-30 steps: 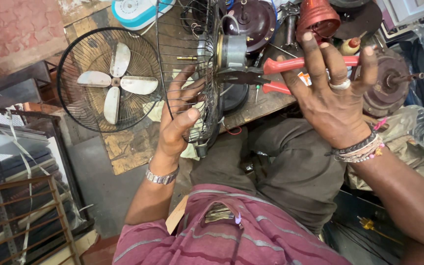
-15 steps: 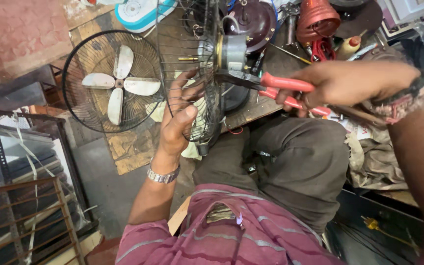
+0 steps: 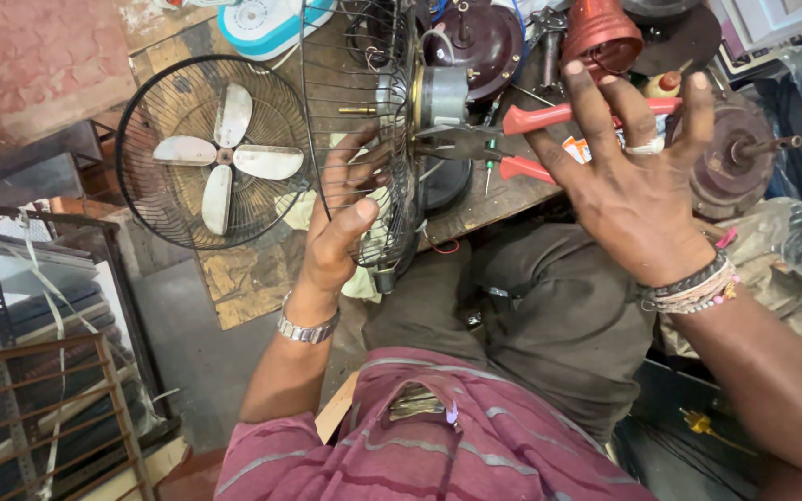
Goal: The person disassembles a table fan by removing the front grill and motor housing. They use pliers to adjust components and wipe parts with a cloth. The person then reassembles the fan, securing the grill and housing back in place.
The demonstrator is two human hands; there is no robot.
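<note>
Gripping the wire fan guard (image 3: pixel 364 139) from the 9 o'clock side, the left hand (image 3: pixel 341 218) is clenched on the mesh, thumb over the front wires and fingers hooked behind. The guard stands on edge over the desk (image 3: pixel 485 199), with the fan motor (image 3: pixel 443 97) fixed at its hub on the 3 o'clock side.

The right hand (image 3: pixel 628 176) is spread, palm away from the camera, fingers fanned toward 12 o'clock. The red-handled pliers (image 3: pixel 512 139) lie beneath its fingers, jaws at the motor base. Whether the fingers actually press the upper handle cannot be told.

Handling judgement:
- The guard is probably light, springy wire; single strands may bend, so hold across several wires or at the rim.
- The motor is likely the heavy part, making the assembly hub-heavy and prone to tip toward 3 o'clock.
- The pliers are rigid; the sleeved handles give the best grip.

At 9 o'clock, a complete fan (image 3: pixel 215 153) with 4 pale blades rests on the floor. At 1 o'clock a red conical part (image 3: pixel 601 32) sits among other motor housings.
</note>
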